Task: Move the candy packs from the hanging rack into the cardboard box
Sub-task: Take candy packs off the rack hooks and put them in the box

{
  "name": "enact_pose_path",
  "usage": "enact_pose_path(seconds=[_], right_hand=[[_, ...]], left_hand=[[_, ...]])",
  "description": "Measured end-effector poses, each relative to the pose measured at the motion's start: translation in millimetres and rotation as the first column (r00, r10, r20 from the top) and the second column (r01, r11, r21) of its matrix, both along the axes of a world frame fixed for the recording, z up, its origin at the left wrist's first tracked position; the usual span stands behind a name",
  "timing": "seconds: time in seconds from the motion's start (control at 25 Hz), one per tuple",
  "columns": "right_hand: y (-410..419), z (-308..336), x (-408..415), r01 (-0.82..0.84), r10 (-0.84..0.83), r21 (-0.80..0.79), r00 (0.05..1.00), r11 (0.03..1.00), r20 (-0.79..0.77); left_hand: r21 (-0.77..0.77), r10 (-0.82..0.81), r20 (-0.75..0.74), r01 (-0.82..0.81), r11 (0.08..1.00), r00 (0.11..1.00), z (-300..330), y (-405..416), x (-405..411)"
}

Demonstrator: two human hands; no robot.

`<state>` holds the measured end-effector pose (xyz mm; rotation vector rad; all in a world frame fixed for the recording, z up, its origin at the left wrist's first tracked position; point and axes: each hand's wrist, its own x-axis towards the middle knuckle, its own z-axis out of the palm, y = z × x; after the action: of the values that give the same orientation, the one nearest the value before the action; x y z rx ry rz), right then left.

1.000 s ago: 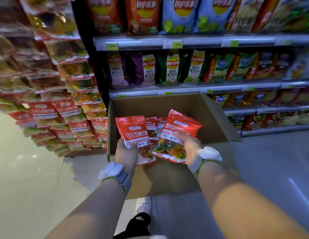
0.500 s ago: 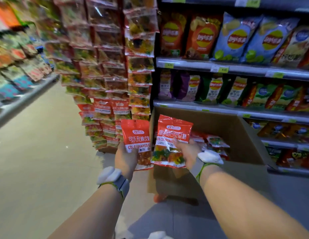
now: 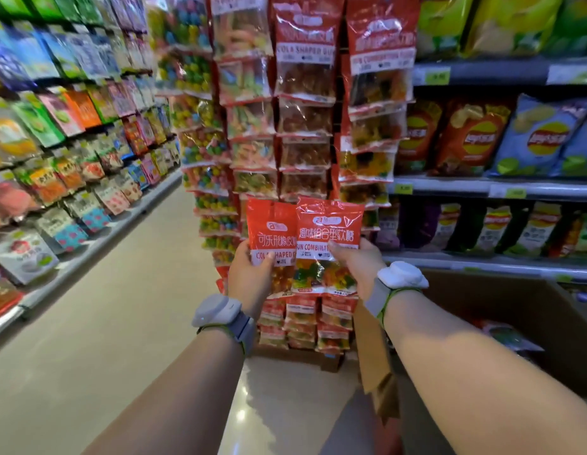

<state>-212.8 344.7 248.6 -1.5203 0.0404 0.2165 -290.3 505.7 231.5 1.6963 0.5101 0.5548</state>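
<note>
- Change of view: one second ago both held packs were above the open cardboard box (image 3: pixel 502 323). Now they are in front of the hanging rack (image 3: pixel 305 126), and the box sits at the lower right, beside the right forearm.
- Left hand (image 3: pixel 251 277): fingers and thumb grasp the cola-shaped candy pack (image 3: pixel 269 234) by its lower half. The pack is upright, with its label facing the camera.
- Right hand (image 3: pixel 359 262): the thumb pinches the front of the fun-combination candy pack (image 3: pixel 329 238). This pack overlaps the right edge of the cola-shaped candy pack.
- Neither pack has been released. Both hands hold the same packs as in the two earlier views.
- Box content: other packs (image 3: pixel 508 336) lie inside, near the left wall of the box. The count cannot be read.
- Rack content: many packs hang on the rack in columns, from the top edge of the rack down to the floor (image 3: pixel 121 323).
- Assessment: the two held packs are away from the box, so this transfer is not complete. The move away from the box runs against the task. The hands must return over the box opening before release.
</note>
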Motion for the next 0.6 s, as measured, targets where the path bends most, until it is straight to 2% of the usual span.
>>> enact_pose_path(seconds=[0.16, 0.32, 0.6], right_hand=[[46.7, 49.0, 22.1, 0.030, -0.029, -0.003, 0.994, 1.000, 0.102], [57.7, 91.6, 36.0, 0.056, -0.053, -0.014, 0.981, 0.998, 0.187], [57.7, 164.0, 49.6, 0.072, -0.065, -0.008, 0.939, 0.997, 0.338]], left_hand=[[0.002, -0.022, 0.079, 0.022, 1.000, 0.997, 40.1, 47.9, 25.3], [0.067, -0.043, 0.120, 0.035, 0.997, 0.992, 79.5, 57.1, 43.2], [0.086, -0.113, 0.256, 0.094, 0.992, 0.960, 151.6, 66.8, 69.2]])
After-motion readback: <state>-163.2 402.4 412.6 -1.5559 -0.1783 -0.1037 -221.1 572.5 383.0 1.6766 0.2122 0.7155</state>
